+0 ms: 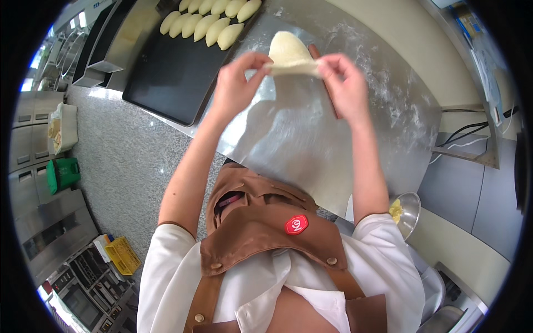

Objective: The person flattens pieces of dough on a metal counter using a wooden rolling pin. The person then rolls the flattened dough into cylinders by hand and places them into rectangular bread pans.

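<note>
A flattened piece of pale dough (287, 48) is stretched between my two hands over a steel worktop (287, 137). My left hand (241, 79) pinches its near left corner between thumb and fingers. At the near right corner, my right hand (345, 85) grips the dough the same way. The near edge looks thick, perhaps folded over, and is slightly blurred; the far end is rounded. Beneath and beside my right hand lies a thin brown rolling pin (333, 100), partly hidden by that hand.
Left of the dough, a black baking tray (170, 79) bears several spindle-shaped dough pieces (206, 27) in rows at its far end. Flour (395, 108) dusts the worktop's right side. A metal bowl (410, 214) with yellow contents stands at right. Cables (462, 135) hang beyond the right edge.
</note>
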The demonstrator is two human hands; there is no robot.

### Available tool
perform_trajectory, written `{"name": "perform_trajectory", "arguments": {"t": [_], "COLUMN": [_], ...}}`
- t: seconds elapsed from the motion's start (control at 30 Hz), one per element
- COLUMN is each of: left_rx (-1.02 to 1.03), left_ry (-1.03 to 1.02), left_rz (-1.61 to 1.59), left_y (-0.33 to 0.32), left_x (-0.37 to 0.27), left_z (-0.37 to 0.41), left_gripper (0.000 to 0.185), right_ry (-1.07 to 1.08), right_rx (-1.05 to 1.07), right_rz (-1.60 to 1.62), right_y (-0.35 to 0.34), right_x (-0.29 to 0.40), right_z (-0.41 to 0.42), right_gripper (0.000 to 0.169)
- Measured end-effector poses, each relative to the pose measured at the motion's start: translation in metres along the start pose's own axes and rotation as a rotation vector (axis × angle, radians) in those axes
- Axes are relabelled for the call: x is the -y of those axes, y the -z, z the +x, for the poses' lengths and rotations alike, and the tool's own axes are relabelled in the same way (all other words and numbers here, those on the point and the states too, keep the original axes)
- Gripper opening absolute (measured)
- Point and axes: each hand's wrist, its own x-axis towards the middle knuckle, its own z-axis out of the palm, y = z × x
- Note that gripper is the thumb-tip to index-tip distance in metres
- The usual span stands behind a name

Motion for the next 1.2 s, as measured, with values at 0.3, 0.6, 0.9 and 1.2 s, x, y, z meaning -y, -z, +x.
{"name": "perform_trajectory", "arguments": {"t": [0.3, 0.6, 0.9, 1.2], "left_rx": [0.192, 0.383, 0.439, 0.407], "left_ry": [-0.200, -0.053, -0.148, -0.139], "left_rz": [0.487, 0.698, 0.855, 0.773], "left_y": [-0.079, -0.091, -0.099, -0.096], "left_x": [0.091, 0.057, 0.060, 0.073], "left_z": [-0.212, -0.223, -0.238, -0.255], "left_gripper": [0.034, 0.051, 0.057, 0.058], "right_ry": [0.158, 0.255, 0.195, 0.056], "right_rx": [0.164, 0.240, 0.212, 0.220], "right_rz": [-0.518, -0.704, -0.815, -0.824], "right_y": [-0.075, -0.072, -0.087, -0.090], "right_x": [-0.160, -0.152, -0.148, -0.144], "right_z": [-0.201, -0.220, -0.230, -0.245], "right_gripper": [0.036, 0.053, 0.061, 0.062]}}
